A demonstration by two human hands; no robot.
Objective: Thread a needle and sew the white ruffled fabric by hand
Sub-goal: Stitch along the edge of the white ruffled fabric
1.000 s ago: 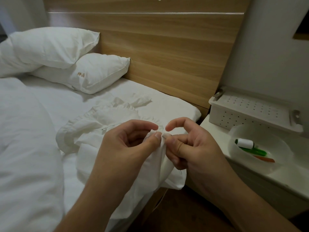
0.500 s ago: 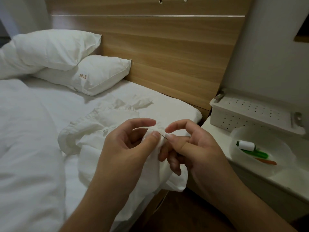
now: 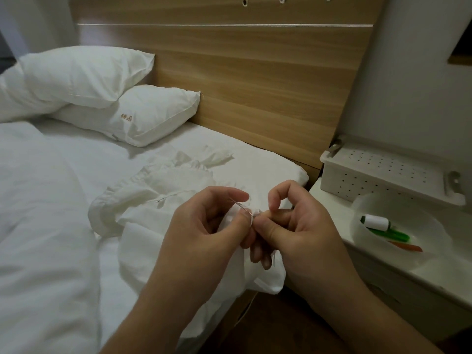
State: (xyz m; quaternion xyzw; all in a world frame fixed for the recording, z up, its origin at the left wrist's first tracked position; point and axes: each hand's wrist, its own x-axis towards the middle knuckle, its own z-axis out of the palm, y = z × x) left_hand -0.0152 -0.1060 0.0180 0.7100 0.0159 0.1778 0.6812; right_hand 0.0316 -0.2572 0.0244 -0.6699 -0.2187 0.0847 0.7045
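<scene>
Two bare hands meeting over the bed edge: left hand [image 3: 204, 226] pinching white ruffled fabric [image 3: 163, 200], right hand [image 3: 293, 226] pinched on thin metal needle [image 3: 241, 206] at the cloth fold. Beyond right, translucent round plastic bowl [image 3: 378, 254] with white thread spool [image 3: 376, 222]. Farther, white pillows [image 3: 143, 116], wooden headboard [image 3: 255, 72].

head-worn view, down, close over bed [image 3: 76, 226]

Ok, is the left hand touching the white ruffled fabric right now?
Touching. The head view shows the left hand pinching a fold of the white ruffled fabric at its thumb tip, no gap visible.
</scene>
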